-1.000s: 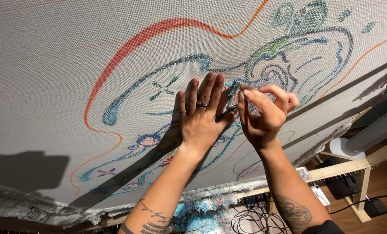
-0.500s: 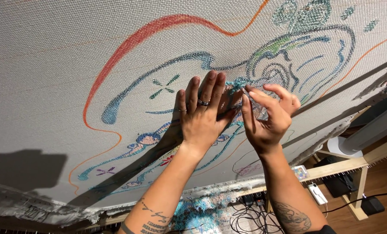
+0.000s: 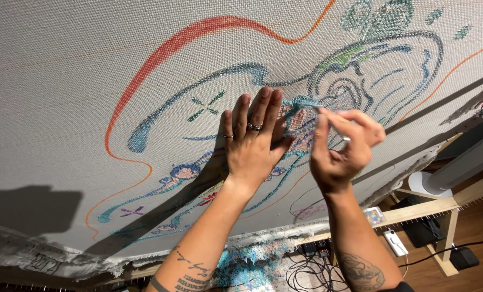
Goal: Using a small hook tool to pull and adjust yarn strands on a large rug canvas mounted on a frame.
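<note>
Large pale woven backing cloth [image 3: 63, 70] stretched on a wooden frame [image 3: 430, 208], filling most of the view and tilted overhead. Drawn and partly stitched on it: a long red-orange curving line [image 3: 144, 81], blue-grey looping outlines [image 3: 198, 89], green patches toward the upper right [image 3: 382, 16], a small green cross mark [image 3: 205, 106]. Cloth's lower edge frayed, bunched along the frame bar. Below the frame, wood floor [image 3: 468, 276] with a tangle of dark cables [image 3: 306, 270], a black box, a white fan base [image 3: 422, 181]. Left hand [image 3: 252, 146] flat against the cloth, fingers spread slightly and pointing up, rings on two fingers, palm pressed to the weave beside a pinkish stitched patch [image 3: 301, 127]. Right hand [image 3: 341, 146] just beside the left, off the cloth, fingers curled, thumb and forefinger pressed together, pinching a thin blue-green yarn strand [image 3: 305, 103] that runs back to the cloth above the pink patch. Both forearms tattooed. Shadows of the arms fall across the cloth, lower left.
</note>
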